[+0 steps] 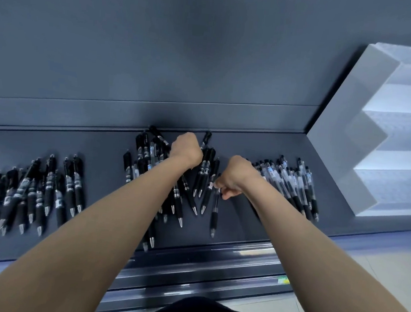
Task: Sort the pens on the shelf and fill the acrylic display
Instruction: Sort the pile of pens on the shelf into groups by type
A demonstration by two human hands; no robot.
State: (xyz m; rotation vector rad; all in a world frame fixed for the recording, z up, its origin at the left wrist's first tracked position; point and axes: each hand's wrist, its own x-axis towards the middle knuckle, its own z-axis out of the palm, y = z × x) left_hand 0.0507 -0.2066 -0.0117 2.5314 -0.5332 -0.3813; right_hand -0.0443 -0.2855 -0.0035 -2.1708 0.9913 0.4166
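Black pens lie in three groups on a dark grey shelf: a left pile, a middle pile and a right pile with clear barrels. My left hand is closed over pens at the back of the middle pile. My right hand pinches the top of a slim clear-barrelled pen that lies between the middle and right piles. The tiered acrylic display stands at the shelf's right end, its steps holding nothing.
The shelf has a raised back wall and a front price rail. A pale floor shows below at the right. Bare shelf lies between the left and middle piles.
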